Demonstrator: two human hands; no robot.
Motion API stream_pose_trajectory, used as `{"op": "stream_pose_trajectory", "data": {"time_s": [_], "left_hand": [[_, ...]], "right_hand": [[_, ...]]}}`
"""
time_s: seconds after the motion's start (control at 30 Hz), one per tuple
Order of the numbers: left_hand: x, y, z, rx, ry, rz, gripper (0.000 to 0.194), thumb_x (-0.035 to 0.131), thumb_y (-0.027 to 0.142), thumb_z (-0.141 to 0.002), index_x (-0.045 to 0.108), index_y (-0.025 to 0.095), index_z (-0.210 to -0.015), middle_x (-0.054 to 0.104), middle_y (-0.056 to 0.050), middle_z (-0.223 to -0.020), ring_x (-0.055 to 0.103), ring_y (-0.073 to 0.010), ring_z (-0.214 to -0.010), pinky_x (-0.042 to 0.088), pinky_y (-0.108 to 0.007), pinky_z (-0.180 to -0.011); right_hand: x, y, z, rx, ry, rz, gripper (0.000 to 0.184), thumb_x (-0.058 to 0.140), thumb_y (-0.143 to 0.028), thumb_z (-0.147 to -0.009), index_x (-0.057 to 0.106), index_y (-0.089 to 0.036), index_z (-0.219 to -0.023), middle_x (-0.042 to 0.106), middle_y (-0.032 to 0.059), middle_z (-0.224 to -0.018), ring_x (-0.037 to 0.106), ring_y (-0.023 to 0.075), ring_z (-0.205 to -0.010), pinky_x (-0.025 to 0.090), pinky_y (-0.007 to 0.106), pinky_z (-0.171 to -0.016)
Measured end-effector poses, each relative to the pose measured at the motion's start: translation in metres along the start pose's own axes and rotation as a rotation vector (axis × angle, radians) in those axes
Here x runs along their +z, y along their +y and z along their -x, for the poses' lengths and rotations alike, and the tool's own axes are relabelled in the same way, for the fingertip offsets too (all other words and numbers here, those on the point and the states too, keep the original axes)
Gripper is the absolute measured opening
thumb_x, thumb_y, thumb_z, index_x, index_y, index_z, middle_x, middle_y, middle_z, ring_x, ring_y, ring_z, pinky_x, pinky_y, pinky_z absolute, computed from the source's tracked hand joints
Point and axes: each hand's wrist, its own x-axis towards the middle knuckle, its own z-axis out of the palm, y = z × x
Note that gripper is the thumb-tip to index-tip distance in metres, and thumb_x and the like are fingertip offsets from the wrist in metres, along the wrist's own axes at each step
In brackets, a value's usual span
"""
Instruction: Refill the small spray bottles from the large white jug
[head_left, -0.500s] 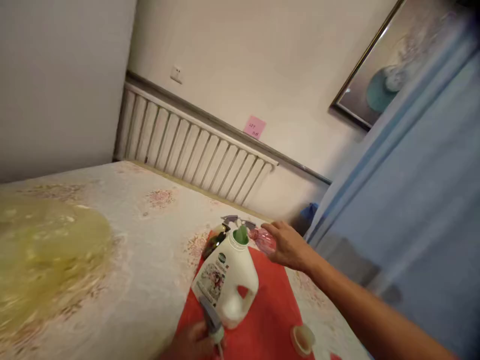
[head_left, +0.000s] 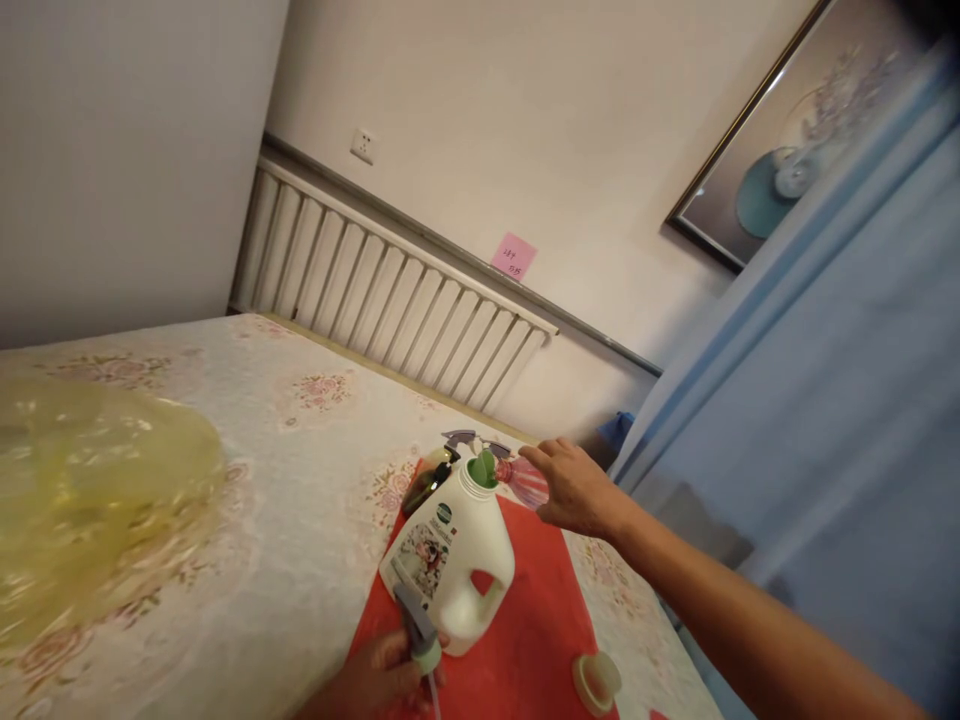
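Observation:
My right hand (head_left: pixel 574 492) is closed around a clear pink bottle (head_left: pixel 527 482). The bottle is tilted, its neck pointing left beside the green-lined mouth of a white detergent jug (head_left: pixel 472 560). I cannot tell whether the two touch. The jug stands uncapped on a red mat (head_left: pixel 536 610), its handle towards the lower right. At the bottom, my left hand (head_left: pixel 386 672) grips a grey trigger spray head (head_left: pixel 420 630) with a pale green collar and a thin tube hanging down. A pale round cap (head_left: pixel 598 682) lies near the mat's right edge.
Behind the jug are a dark bottle (head_left: pixel 427 488) and sunglasses (head_left: pixel 480 442). A crumpled yellow plastic bag (head_left: pixel 112 470) lies on the left of the flowered tablecloth (head_left: pixel 300 520). A radiator (head_left: pixel 390 285) runs along the wall; a blue curtain (head_left: pixel 825 370) hangs at the right.
My left hand and the spray head have risen slightly. The pink bottle stays tilted at the jug's mouth in my right hand. The view has shifted a little.

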Motion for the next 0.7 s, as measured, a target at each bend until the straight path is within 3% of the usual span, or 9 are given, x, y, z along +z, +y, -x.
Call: {"op": "stream_pose_trajectory", "data": {"time_s": [0.5, 0.7], "left_hand": [[-0.005, -0.013, -0.005, 0.022, 0.006, 0.086, 0.045, 0.072, 0.060, -0.067, 0.068, 0.030, -0.100, 0.072, -0.004, -0.087, 0.063, -0.0199, -0.063, 0.049, -0.037, -0.064], [-0.002, -0.004, -0.001, 0.023, -0.010, 0.099, 0.041, 0.072, 0.057, -0.070, 0.069, 0.028, -0.100, 0.072, -0.007, -0.089, 0.064, -0.0215, -0.065, 0.047, -0.039, -0.067]], "right_hand": [[-0.011, 0.004, -0.002, -0.021, -0.042, 0.047, 0.061, 0.059, -0.019, -0.064, 0.051, -0.020, -0.124, 0.058, 0.0098, -0.105, 0.049, 0.0250, -0.094, 0.036, 0.033, -0.084], [-0.012, 0.004, -0.003, -0.030, -0.052, 0.064, 0.066, 0.059, -0.018, -0.063, 0.048, -0.019, -0.128, 0.058, 0.0115, -0.108, 0.048, 0.0261, -0.097, 0.035, 0.034, -0.084]]}}
